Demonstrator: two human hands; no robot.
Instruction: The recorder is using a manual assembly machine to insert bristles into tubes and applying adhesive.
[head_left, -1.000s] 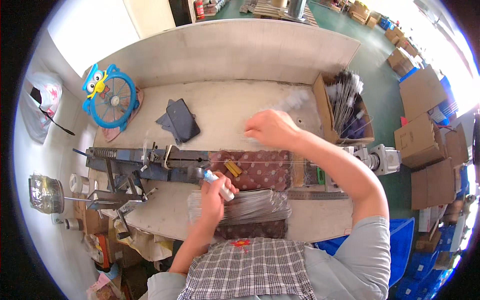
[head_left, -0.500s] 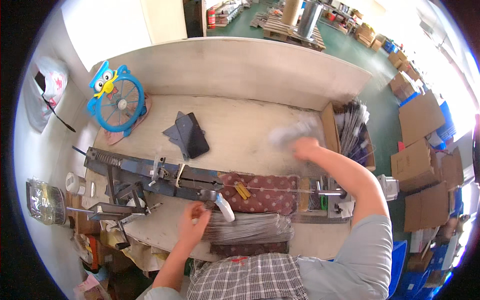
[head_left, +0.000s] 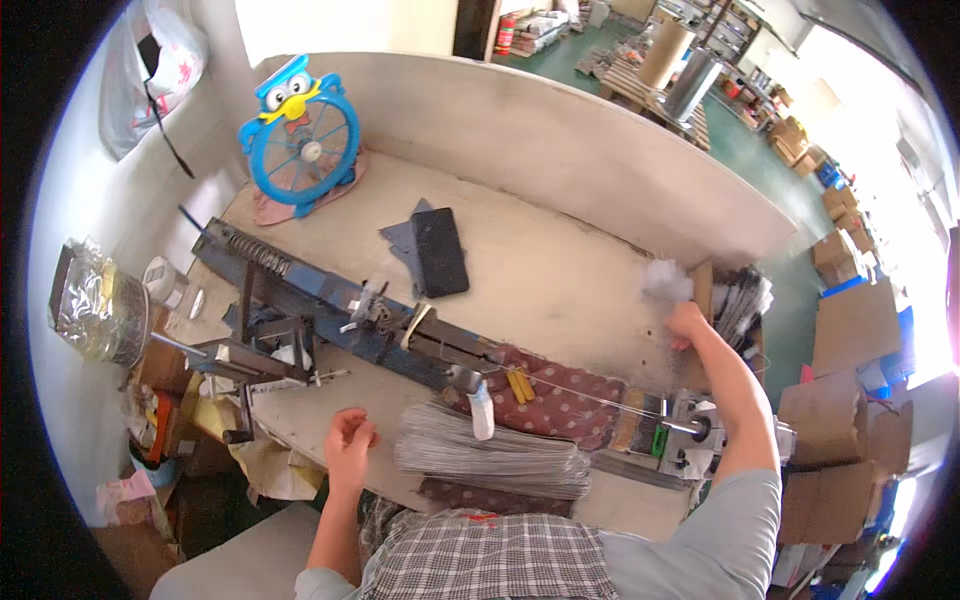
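Observation:
My left hand point(head_left: 349, 440) is at the near edge of the table, left of a thick bundle of thin grey wires point(head_left: 490, 455). Its fingers are loosely bent and apart, and nothing shows in them. My right arm reaches far out to the right. There my right hand point(head_left: 686, 326) is closed beside an open cardboard box point(head_left: 703, 290), at a blurred greyish-white wad point(head_left: 665, 280). What its fingers grip cannot be made out. Between my hands runs a long bench machine point(head_left: 330, 310), with a white-handled lever point(head_left: 482, 412) over the wires.
Thin wire pieces point(head_left: 745, 300) fill the box at the right. A black phone point(head_left: 440, 252) lies on a grey cloth, right of a blue cartoon fan point(head_left: 305, 150). Yellow-handled pliers point(head_left: 520, 386) rest on a dotted red cloth point(head_left: 575, 400). A low white partition point(head_left: 560, 150) borders the table's far side.
My right hand has moved right to the box, the greyish-white wad moving with it. My left hand has drawn back left from the lever and wires. The whole view has tilted.

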